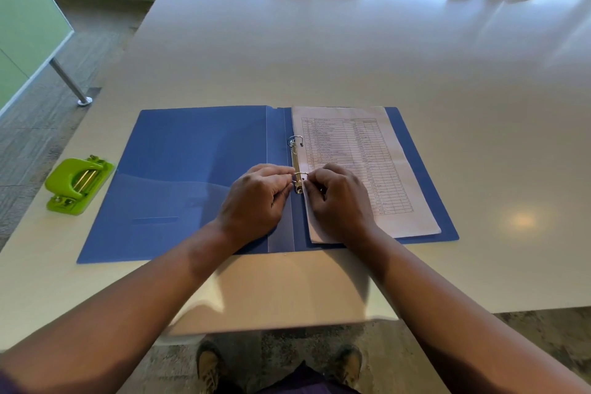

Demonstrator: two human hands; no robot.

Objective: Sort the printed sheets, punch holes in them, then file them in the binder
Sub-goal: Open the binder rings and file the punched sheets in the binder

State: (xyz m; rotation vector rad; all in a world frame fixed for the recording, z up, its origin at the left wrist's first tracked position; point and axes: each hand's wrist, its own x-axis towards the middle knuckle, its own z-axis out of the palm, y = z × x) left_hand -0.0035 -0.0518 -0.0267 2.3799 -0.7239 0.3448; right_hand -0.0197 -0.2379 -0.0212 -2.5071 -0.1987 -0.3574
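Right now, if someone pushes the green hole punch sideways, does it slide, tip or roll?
The punch would probably slide rather than roll: it sits on a flat base on the smooth, glossy table. Tipping looks unlikely, since it is low and wide. It lies near the table's left edge, so a leftward push could send it off. Likely rigid, given its moulded body and metal parts.

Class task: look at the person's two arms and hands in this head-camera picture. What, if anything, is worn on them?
Both forearms are bare up to the picture's lower edge; no sleeve covers them in view. The left hand and the right hand wear no gloves. No watch, bracelet or ring can be seen on either wrist or on the fingers that show.
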